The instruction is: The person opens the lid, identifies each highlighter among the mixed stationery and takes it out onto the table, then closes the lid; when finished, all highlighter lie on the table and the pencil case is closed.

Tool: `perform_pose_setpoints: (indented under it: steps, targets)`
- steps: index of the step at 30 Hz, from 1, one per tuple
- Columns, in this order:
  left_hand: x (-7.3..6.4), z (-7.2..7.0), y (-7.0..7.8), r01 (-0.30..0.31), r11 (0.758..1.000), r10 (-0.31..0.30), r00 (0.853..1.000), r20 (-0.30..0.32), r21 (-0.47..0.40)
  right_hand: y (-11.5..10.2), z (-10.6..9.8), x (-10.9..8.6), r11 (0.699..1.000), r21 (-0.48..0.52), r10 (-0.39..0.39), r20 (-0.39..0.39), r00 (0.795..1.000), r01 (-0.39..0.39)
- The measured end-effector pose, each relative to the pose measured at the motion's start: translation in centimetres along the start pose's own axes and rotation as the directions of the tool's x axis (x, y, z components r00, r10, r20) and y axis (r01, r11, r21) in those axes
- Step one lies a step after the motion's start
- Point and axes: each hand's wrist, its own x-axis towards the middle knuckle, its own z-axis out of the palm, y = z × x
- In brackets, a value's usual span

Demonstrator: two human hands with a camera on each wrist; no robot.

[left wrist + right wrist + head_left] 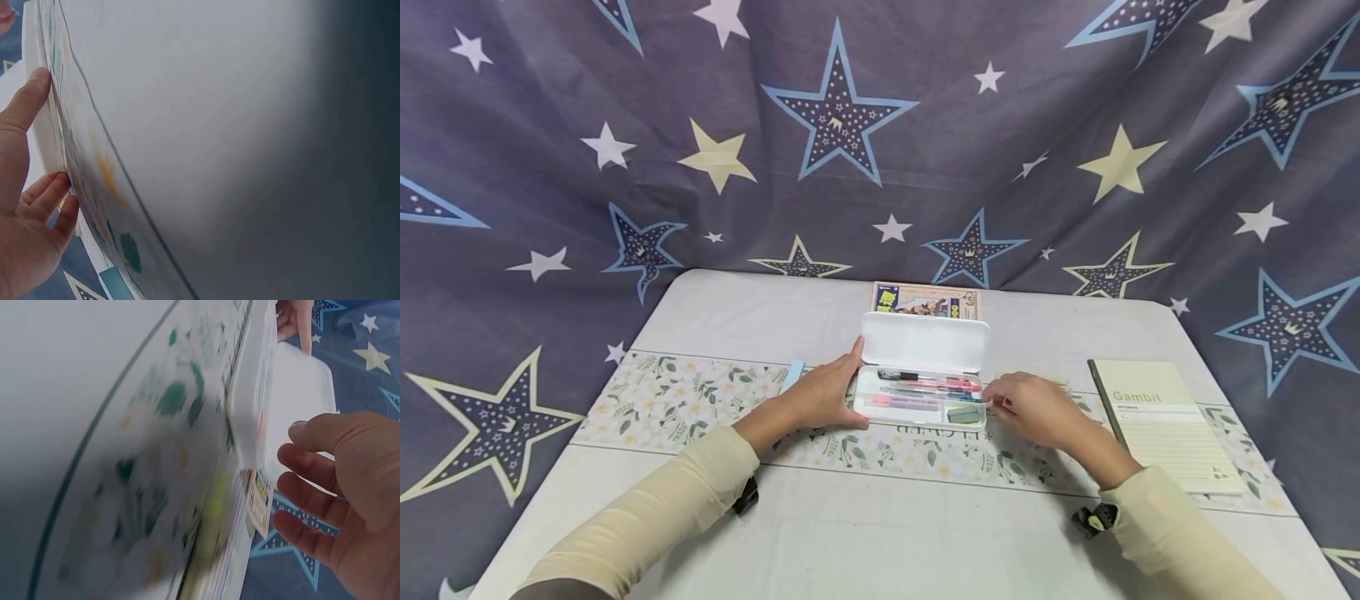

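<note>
A white pencil case (925,343) lies with its lid raised on the flowered strip of cloth. Inside are several pens, among them a black-capped pen (898,376), plus a pink-purple stick (907,403) and a greenish block (964,414) in the small front-right compartment. My left hand (823,392) holds the left end of the case, thumb at the front corner and index finger up by the lid. At the right end is my right hand (1033,408); its fingers (306,462) are loosely bent, with nothing visible between them and the thumb.
A cream notebook (1172,425) with a dark spine lies to the right. An illustrated card or booklet (928,300) sits behind the lid. Left of the case is a light blue strip (792,375). Something yellowish (1062,383) shows partly behind my right hand.
</note>
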Motion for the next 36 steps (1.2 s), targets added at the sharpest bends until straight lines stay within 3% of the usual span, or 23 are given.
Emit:
perform_pose_setpoints:
  steps: [7,19,30,36]
  targets:
    - [0.1,0.1,0.0,-0.004,1.0,0.004,1.0,-0.004,0.003,-1.8,0.2,1.9,0.999,-0.029,-0.046,0.017,0.999,0.046]
    - [0.1,0.1,-0.1,-0.001,1.0,0.001,1.0,-0.005,0.006,-4.2,0.9,4.3,0.995,0.006,-0.102,0.028,0.994,0.102]
    - [0.0,0.2,-0.1,0.004,1.0,-0.004,1.0,-0.005,0.003,-5.1,2.3,5.2,0.994,0.012,-0.109,0.093,0.99,0.109]
    - [0.1,0.2,-0.2,-0.003,1.0,0.003,1.0,-0.01,0.001,-5.4,2.8,5.3,0.995,-0.021,-0.094,0.081,0.992,0.096]
